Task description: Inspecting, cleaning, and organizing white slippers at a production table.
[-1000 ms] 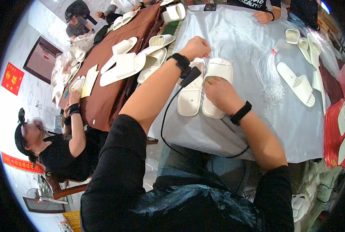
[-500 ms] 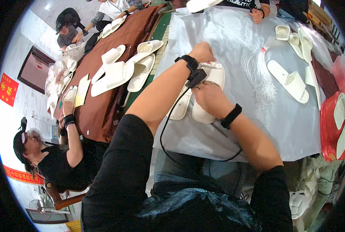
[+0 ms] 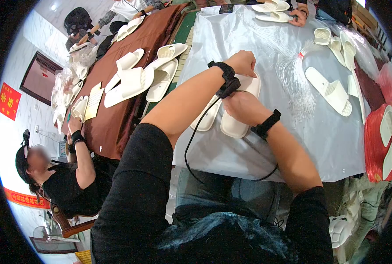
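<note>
A pair of white slippers lies before me on the grey plastic sheet, the left slipper [image 3: 205,118] beside the right slipper [image 3: 235,125], toes toward me. My left hand [image 3: 244,63] is closed above their far ends, fingers curled down; anything between them is too small to make out. My right hand [image 3: 245,108] is bent over the middle of the right slipper, closed, with its fingertips hidden behind my left wrist. A black strap with a small device [image 3: 228,83] sits on my left wrist, and its cable hangs toward my lap.
A bundle of clear plastic strands [image 3: 292,75] fans out right of my hands. Beyond it lie a loose slipper [image 3: 330,91] and several more. On the brown-covered table [image 3: 117,132] at left are more slippers [image 3: 130,86]. Co-workers sit around; one's hand [image 3: 298,17] is by a slipper pair [image 3: 273,16].
My left hand has shifted up and slightly right, away from the slippers' straps; my right hand has moved little. Across the table, a co-worker's slippers now appear farther right.
</note>
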Action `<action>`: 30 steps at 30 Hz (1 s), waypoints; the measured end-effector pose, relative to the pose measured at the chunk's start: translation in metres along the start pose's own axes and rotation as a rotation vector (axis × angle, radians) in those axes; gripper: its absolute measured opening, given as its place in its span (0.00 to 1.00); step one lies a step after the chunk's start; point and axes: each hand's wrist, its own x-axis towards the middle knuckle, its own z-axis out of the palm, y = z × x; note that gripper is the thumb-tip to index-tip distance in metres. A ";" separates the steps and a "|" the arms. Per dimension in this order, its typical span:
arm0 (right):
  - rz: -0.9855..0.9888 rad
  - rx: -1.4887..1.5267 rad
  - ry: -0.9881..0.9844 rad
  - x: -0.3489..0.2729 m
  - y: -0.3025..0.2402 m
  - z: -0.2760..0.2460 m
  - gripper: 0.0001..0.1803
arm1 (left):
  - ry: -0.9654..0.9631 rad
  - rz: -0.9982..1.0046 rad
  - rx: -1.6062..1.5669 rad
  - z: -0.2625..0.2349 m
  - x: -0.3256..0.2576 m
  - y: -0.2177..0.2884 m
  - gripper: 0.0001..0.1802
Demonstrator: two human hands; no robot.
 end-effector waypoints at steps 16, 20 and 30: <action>0.024 0.082 0.022 -0.003 0.001 0.001 0.08 | 0.210 -0.175 -0.250 -0.007 -0.010 0.001 0.14; 0.043 0.088 -0.035 -0.001 0.000 -0.003 0.08 | -0.030 -0.067 -0.263 -0.006 -0.009 0.005 0.15; 0.065 0.082 0.040 0.000 -0.002 -0.001 0.07 | -0.111 -0.051 -0.010 -0.002 0.010 0.005 0.18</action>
